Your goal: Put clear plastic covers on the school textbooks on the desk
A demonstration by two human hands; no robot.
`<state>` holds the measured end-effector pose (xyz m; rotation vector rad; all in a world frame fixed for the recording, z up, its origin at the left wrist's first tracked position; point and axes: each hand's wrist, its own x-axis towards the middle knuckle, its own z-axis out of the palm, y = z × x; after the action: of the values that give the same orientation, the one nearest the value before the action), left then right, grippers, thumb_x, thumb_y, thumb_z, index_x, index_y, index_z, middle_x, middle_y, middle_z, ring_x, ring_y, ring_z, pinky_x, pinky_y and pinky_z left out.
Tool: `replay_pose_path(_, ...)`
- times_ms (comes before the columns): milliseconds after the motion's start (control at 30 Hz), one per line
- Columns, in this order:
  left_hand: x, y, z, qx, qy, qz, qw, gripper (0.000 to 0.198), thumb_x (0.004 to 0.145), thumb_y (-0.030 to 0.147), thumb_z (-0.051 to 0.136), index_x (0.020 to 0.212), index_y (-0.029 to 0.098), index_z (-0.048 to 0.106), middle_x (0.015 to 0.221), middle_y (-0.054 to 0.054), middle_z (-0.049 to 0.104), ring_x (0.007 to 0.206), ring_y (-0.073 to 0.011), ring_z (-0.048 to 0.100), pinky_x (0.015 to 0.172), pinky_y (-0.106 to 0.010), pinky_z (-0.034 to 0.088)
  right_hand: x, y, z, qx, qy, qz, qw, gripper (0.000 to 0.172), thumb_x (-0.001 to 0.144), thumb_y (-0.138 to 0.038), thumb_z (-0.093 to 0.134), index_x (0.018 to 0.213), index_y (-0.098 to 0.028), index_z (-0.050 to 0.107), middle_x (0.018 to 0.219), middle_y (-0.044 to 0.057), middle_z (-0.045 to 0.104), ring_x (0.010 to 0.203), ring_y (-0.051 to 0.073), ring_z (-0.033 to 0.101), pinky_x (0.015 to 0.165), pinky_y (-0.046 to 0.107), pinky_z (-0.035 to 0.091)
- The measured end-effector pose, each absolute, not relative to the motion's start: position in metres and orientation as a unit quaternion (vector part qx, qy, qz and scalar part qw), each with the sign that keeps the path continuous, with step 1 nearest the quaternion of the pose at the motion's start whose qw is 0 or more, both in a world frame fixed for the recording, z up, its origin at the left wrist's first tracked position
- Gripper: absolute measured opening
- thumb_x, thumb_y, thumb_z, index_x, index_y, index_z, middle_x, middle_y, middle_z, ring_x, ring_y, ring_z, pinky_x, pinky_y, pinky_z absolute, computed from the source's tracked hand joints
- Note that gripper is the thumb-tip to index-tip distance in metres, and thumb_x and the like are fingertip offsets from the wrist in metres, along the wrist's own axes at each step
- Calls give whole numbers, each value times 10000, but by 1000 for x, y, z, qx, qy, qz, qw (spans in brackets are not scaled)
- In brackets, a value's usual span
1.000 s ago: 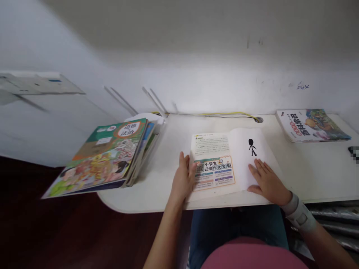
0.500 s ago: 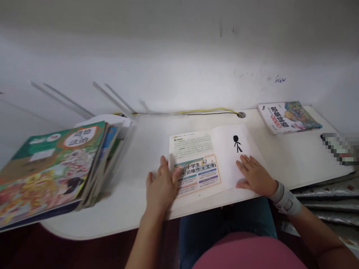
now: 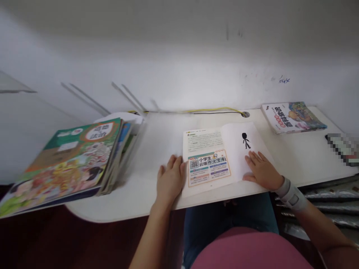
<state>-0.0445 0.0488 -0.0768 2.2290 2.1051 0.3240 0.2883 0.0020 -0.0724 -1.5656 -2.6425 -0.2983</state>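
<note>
An open book (image 3: 213, 153) lies on the white desk (image 3: 157, 145) in front of me, its left page printed with text and a coloured box, its right page white with a small black stick figure. My left hand (image 3: 169, 180) rests flat by the book's left edge, fingers stretched out and touching it. My right hand (image 3: 261, 170) lies flat on the right page, fingers spread, with a grey wrist brace behind it.
A stack of colourful books (image 3: 73, 158) sits at the desk's left end, overhanging the edge. Another book (image 3: 293, 116) lies at the back right. A yellow and black cable (image 3: 213, 110) runs along the wall to a desk hole. A blurred-out object (image 3: 343, 147) sits far right.
My left hand has slid from on the left page to its outer edge. My right hand stays on the right page. The view has swung left, then back a little.
</note>
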Motion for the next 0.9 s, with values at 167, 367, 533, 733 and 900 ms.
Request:
replay_pose_path(167,-44,47,-80,722,685,93,9,492,938,252,167,1296,84,460,1401,-184,430,1319,-240,376,1073,-491,266,301,5,-74,-489,-865,-110,16,787,863,-629,343,1279,26,474,1325,277,477,1271,311,421,1075,460,262)
replay_pose_path(367,-47,48,-87,730,679,80,-7,465,927,196,205,1304,74,448,1409,-192,415,1302,-262,399,1066,-525,273,309,5,-74,-499,-857,-129,4,749,889,-594,324,1275,31,475,1323,278,478,1252,333,437,1054,522,260)
replay_pose_path(533,-37,45,-62,755,638,138,-69,455,901,124,234,1286,-4,440,1437,-284,307,1357,-296,298,1081,-561,226,298,3,-74,-528,-838,-136,7,740,881,-596,355,1241,31,512,1306,291,488,1271,365,406,1043,564,244)
replay_pose_path(733,28,28,-57,825,505,250,34,446,933,231,263,1321,59,400,1491,-225,235,1385,-271,226,1054,-465,353,287,-1,-77,-562,-819,-117,7,746,869,-581,407,1263,48,483,1326,309,454,1244,380,433,1005,554,305)
replay_pose_path(900,32,37,-88,744,626,222,74,563,897,374,391,1319,2,385,1416,-301,334,1358,-385,244,1053,-601,251,280,-10,-83,-590,-800,-99,36,778,843,-589,455,1274,59,468,1338,312,440,1248,379,428,987,473,365)
